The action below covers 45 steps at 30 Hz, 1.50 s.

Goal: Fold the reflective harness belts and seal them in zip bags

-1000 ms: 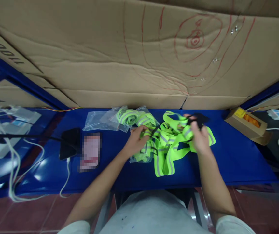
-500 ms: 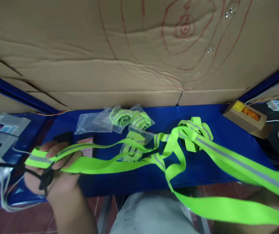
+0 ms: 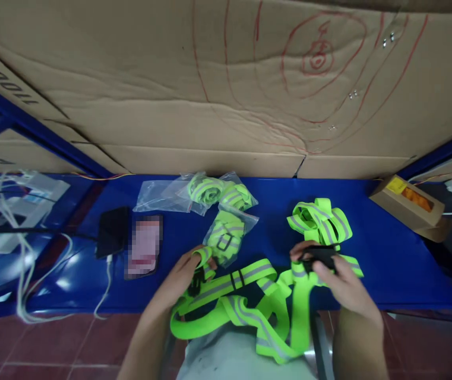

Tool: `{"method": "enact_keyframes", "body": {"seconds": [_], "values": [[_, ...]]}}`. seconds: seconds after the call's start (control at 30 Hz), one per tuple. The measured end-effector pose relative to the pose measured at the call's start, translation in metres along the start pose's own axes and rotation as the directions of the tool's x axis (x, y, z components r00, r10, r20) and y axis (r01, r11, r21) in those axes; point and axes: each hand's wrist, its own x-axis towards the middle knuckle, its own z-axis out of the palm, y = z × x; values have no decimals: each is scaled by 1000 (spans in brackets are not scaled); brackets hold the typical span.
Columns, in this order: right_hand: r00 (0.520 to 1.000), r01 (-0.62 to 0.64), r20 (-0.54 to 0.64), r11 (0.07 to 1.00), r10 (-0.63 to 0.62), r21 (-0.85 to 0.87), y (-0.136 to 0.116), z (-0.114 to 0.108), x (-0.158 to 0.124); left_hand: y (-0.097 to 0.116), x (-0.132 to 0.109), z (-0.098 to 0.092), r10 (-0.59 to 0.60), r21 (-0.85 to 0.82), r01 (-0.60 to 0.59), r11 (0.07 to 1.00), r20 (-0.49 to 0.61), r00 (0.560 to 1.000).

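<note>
A neon green reflective strap vest (image 3: 245,303) with grey stripes hangs in loops over the front edge of the blue table (image 3: 387,253) and onto my lap. My left hand (image 3: 182,277) is closed on one end of it, by a black buckle. My right hand (image 3: 338,277) is closed on the other end, pinching a black patch. A second bundled green vest (image 3: 320,221) lies just beyond my right hand. Three clear bags with folded green vests (image 3: 226,211) lie further back in the middle.
A black phone (image 3: 111,232) with a white cable and a pink-red card (image 3: 144,245) lie at the left. A small cardboard box (image 3: 407,203) sits at the right. Large cardboard sheets (image 3: 210,95) wall the back. White cables and adapters (image 3: 16,211) lie at the far left.
The strap was stretched wide between my hands half a second ago. Both hands have come back together near the table's front edge, and the vest now hangs in loose loops.
</note>
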Motion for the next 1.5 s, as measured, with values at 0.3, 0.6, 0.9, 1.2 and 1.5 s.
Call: {"method": "enact_keyframes", "body": {"seconds": [0.3, 0.6, 0.9, 1.2, 1.5], "values": [[922, -68, 381, 998, 67, -11, 9, 36, -6, 43, 70, 41, 245, 96, -249, 964, 58, 968], [974, 153, 218, 905, -69, -397, 23, 47, 2, 35, 101, -22, 369, 302, -255, 919, -426, 826], [927, 369, 299, 415, -226, -832, 44, 102, 104, 39, 105, -6, 281, 498, -117, 859, -270, 921], [984, 21, -49, 390, -169, -921, 50, 91, 92, 38, 77, 32, 263, 707, -3, 707, -259, 929], [935, 214, -32, 633, -353, -744, 41, 62, 122, 45, 91, 10, 332, 642, -4, 767, -391, 858]]}}
